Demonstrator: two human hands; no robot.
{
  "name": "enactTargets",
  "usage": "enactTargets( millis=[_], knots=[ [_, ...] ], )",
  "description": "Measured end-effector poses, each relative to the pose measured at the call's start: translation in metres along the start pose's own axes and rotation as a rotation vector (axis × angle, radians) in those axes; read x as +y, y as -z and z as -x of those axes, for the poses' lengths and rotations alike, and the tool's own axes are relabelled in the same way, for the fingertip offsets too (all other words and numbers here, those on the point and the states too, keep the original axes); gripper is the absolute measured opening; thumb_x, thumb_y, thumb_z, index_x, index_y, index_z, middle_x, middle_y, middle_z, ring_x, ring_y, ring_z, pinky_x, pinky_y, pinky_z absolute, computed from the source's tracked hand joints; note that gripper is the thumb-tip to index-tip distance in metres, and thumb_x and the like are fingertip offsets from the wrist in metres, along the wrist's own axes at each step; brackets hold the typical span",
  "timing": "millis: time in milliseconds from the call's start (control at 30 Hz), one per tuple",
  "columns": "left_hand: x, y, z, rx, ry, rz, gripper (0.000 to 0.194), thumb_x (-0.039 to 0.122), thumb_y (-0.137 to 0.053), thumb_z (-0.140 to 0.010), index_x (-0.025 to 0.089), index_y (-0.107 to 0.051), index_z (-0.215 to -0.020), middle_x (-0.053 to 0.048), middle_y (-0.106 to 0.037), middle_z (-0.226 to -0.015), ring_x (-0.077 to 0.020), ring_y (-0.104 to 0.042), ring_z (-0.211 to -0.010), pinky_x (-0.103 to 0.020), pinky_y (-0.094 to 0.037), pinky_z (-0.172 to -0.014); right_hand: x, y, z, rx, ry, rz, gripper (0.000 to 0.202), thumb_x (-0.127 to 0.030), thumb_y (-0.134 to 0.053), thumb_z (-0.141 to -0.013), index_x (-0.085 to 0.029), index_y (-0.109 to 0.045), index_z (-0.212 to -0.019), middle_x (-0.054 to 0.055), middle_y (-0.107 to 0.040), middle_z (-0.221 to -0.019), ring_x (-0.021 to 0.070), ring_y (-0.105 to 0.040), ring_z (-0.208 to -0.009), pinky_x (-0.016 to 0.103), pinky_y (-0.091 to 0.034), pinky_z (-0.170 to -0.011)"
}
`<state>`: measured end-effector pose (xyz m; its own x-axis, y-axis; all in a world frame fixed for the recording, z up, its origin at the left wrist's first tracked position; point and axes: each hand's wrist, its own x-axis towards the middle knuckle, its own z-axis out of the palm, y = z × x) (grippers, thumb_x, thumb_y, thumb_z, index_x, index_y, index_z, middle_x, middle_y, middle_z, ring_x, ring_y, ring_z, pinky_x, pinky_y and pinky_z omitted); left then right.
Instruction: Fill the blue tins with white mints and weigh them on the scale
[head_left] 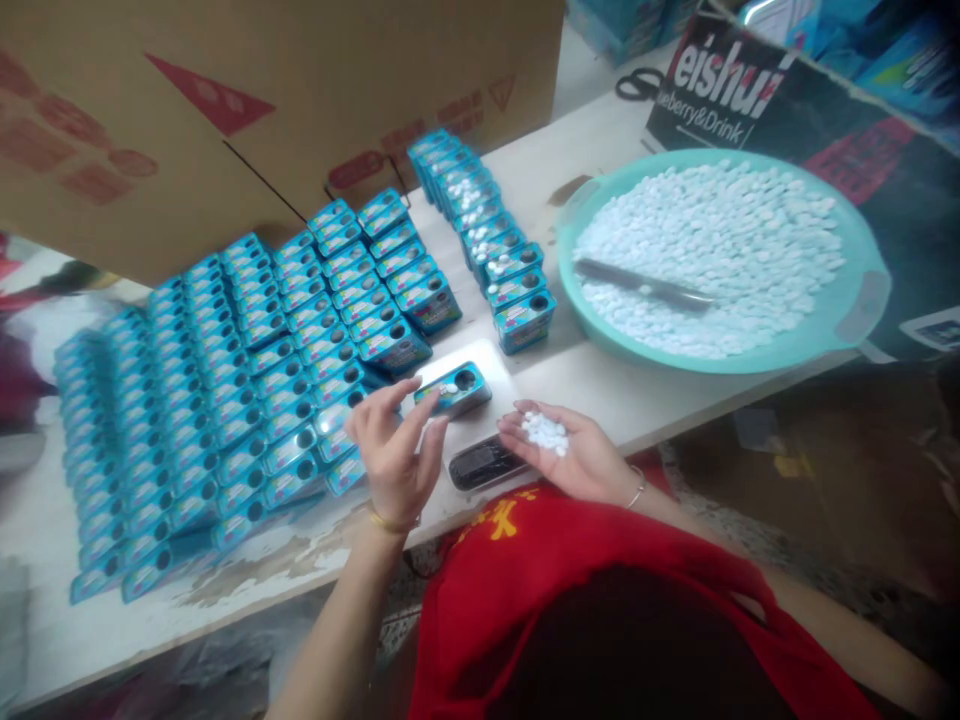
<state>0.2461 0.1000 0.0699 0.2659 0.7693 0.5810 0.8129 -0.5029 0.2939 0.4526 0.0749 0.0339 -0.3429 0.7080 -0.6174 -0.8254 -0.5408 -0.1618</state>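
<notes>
A blue tin box [465, 401] with a round dark opening in its top lies on the white plate of a small scale [498, 372]. A few white tablets sit on the tin's top. My left hand [397, 455] is at the tin's left end, thumb and fingers apart, with nothing visible between them. My right hand [592, 470] is palm up beside the scale's dark display [480, 463], cupping a small heap of white tablets [545, 432].
Rows of blue tins [247, 400] stand at left; another row [480, 230], some topped with tablets, stands behind the scale. At right a turquoise basin [874, 290] holds many tablets and a dark flat bar [645, 283]. Cardboard boxes [300, 60], a black printed box [795, 120] and scissors [639, 84] lie beyond.
</notes>
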Motion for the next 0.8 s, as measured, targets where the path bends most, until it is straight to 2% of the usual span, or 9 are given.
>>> enactTargets(
  millis=[200,500,700,800],
  knots=[
    [-0.007,0.007,0.007,0.093,0.083,0.003,0.029,0.023,-0.053,-0.087,0.024,-0.064,-0.114,-0.009,-0.057,-0.121,-0.0249,-0.051,-0.111,-0.044,-0.034,-0.098,-0.007,0.001,0.002,0.02,0.041,0.024,0.018,-0.014,-0.048,-0.086,-0.01,-0.064,-0.094,0.012,-0.072,-0.088,0.0192,-0.069,-0.09,0.033,-0.056,-0.087],
    [-0.005,0.0,0.01,0.04,0.029,0.021,0.03,0.022,-0.056,-0.085,0.024,-0.064,-0.114,-0.01,-0.057,-0.123,-0.0257,-0.05,-0.113,-0.045,-0.034,-0.098,-0.009,0.004,0.004,0.056,0.085,0.032,0.019,-0.014,-0.05,-0.085,-0.009,-0.064,-0.095,0.013,-0.072,-0.092,0.0203,-0.068,-0.095,0.033,-0.055,-0.089],
    [0.005,-0.015,-0.001,-0.114,-0.051,-0.041,0.031,0.03,-0.057,-0.085,0.025,-0.062,-0.115,-0.01,-0.05,-0.135,-0.0291,-0.04,-0.127,-0.048,-0.028,-0.102,-0.006,0.005,0.001,0.022,0.072,0.031,0.017,-0.014,-0.051,-0.084,-0.01,-0.064,-0.095,0.013,-0.072,-0.092,0.0202,-0.068,-0.094,0.033,-0.056,-0.088],
    [0.014,-0.015,-0.009,-0.075,-0.035,-0.05,0.033,0.028,-0.059,-0.084,0.022,-0.06,-0.117,-0.013,-0.049,-0.135,-0.0302,-0.04,-0.128,-0.049,-0.027,-0.103,-0.005,0.006,0.001,-0.002,0.05,0.029,0.018,-0.014,-0.05,-0.085,-0.01,-0.064,-0.096,0.013,-0.072,-0.092,0.0202,-0.068,-0.094,0.033,-0.056,-0.087]
  ],
)
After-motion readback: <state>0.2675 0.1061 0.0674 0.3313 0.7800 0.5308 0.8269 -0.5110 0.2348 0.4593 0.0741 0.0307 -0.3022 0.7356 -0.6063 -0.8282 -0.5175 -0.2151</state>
